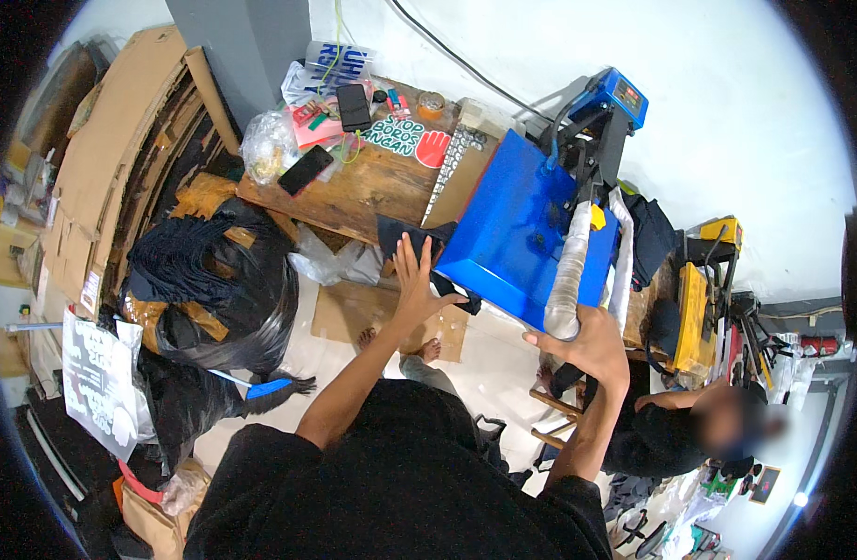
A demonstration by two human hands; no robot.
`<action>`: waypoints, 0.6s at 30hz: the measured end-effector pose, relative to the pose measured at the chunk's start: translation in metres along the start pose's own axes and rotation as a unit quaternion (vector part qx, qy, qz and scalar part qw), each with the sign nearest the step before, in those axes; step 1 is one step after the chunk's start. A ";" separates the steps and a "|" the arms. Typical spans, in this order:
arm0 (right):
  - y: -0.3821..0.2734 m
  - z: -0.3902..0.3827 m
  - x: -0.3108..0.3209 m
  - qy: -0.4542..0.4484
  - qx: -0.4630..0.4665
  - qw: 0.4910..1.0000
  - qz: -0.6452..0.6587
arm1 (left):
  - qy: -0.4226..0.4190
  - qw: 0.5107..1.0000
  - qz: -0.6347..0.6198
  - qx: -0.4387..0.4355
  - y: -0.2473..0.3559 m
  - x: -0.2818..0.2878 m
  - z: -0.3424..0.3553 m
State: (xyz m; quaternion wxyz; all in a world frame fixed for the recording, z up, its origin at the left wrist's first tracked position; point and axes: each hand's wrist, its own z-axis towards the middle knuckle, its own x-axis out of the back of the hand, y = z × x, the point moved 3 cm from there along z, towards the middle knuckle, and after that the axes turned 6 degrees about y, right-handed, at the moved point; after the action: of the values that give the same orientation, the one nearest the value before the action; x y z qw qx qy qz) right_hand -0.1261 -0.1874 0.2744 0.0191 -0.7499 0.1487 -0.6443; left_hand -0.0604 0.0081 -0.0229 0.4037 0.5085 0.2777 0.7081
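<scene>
L hand (417, 289) had fingers spread on blk cloth (397, 233); R hand (589, 347) curled fingers round wrapped handle (570, 266); green-letter sticker (402, 137) lay on counter (354, 201).

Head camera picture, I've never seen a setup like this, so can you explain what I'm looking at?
There's no robot here: a fisheye camera on a person's head looks down, so straight edges bend. The two reaching hands are the wearer's own. The right hand is at the lower end of the wrapped handle on a blue heat press; some of its fingers are hidden. The left hand, fingers spread, is at some black fabric by the press's edge. On the wooden table lie two smartphones, a tape roll and a cutout with a red hand shape.
</scene>
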 end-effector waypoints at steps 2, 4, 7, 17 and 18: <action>0.001 0.000 0.000 0.006 0.008 1.000 0.001 | -0.014 1.000 -0.007 -0.010 0.001 -0.008 0.004; 0.005 -0.001 -0.001 0.019 0.021 1.000 -0.005 | -0.001 0.999 -0.036 0.002 -0.002 -0.016 0.009; 0.006 0.000 -0.001 0.004 0.013 1.000 -0.018 | 0.008 0.998 -0.065 0.009 -0.006 -0.023 0.010; 0.010 -0.012 0.158 0.357 0.065 0.931 -0.048 | -0.036 0.999 -0.009 0.037 -0.007 -0.017 0.010; 0.028 0.005 0.190 0.483 0.104 0.858 -0.137 | -0.040 0.998 -0.001 0.039 -0.005 -0.013 0.011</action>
State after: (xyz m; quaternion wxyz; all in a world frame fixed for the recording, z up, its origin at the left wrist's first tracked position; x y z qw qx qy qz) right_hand -0.1028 -0.2621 0.4496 -0.0657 -0.3507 -0.0325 -0.9336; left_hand -0.0460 -0.0002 -0.0297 0.3953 0.5515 0.2891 0.6753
